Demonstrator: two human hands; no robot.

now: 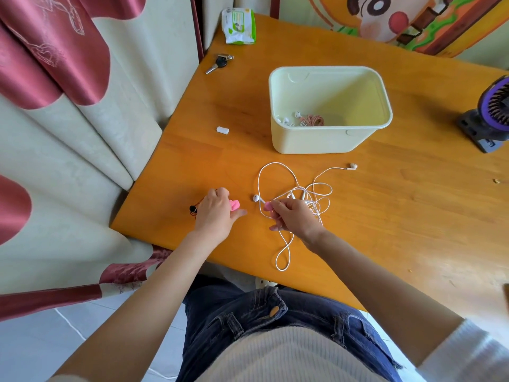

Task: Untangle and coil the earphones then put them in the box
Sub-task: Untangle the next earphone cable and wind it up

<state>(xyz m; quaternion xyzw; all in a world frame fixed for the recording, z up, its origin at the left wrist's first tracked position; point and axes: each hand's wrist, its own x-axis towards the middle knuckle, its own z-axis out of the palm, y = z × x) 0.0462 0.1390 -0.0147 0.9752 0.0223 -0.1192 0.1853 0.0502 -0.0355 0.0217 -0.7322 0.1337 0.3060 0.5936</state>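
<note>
Both grips work low over the near edge of the counter (385, 216). Left grip (217, 213) lies knuckles-up, fingers curled around dark earphones (193, 209), of which one bud and a bit of thin cord show beside the hand; something pink sits at its fingertips. Right grip (294, 216) pinches the cord of the white earphones (304, 194), with another pink bit at its fingertips.

A red and cream curtain (55, 51) hangs along the counter's left side. The counter is orange wood. Near its middle stands the box (330, 142), pale yellow, open-topped. A dark purple fan (490, 114) sits at the right edge. A pack of wipes (239, 26) lies at the far left corner.

The white earphones sprawl in a loose tangle between the box and the person, one bud near the right grip, the other well out to the right. Inside the box, a pink coiled cord (314, 120) and white buds (297, 114) lie against its near wall. Keys (219, 63) rest near the wipes. A small white capsule (222, 130) lies left of the box.
</note>
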